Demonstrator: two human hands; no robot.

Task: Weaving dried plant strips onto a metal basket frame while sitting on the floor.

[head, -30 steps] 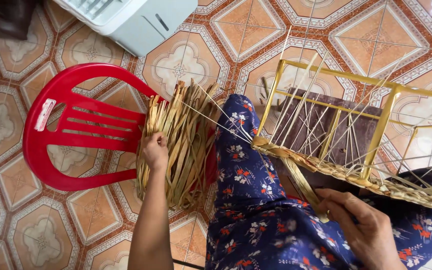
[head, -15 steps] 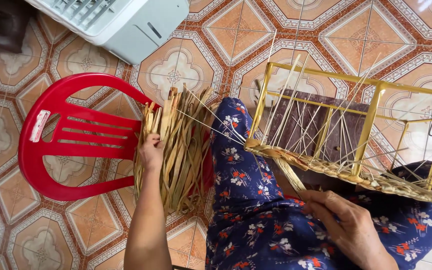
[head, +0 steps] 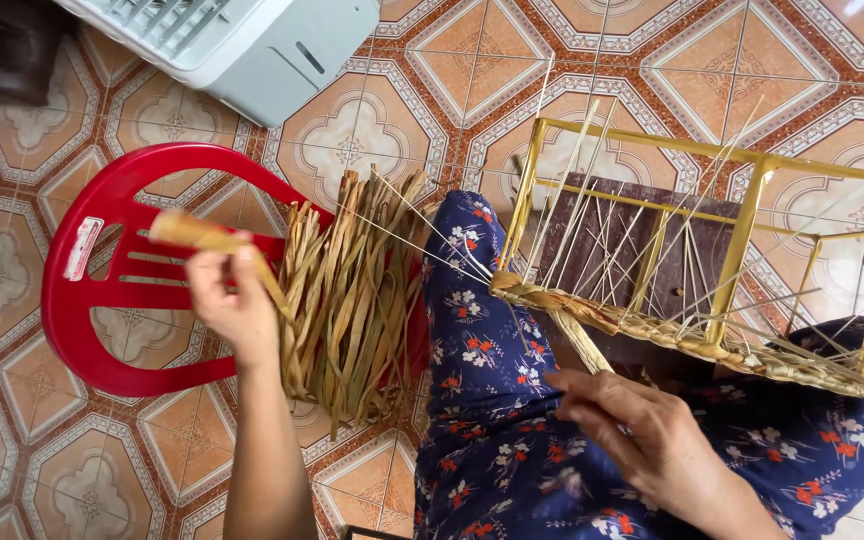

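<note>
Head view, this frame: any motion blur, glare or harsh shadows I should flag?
Head view: the strip end lifted by the left hand is smeared by motion; the right hand, the woven band and the yellow frame are sharp; the light is soft and even, with faint sheen on the floor tiles and no hard shadows.

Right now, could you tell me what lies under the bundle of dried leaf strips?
The bundle of dried leaf strips rests on the red plastic chair, covering its seat; whether anything else lies beneath is hidden.
</note>
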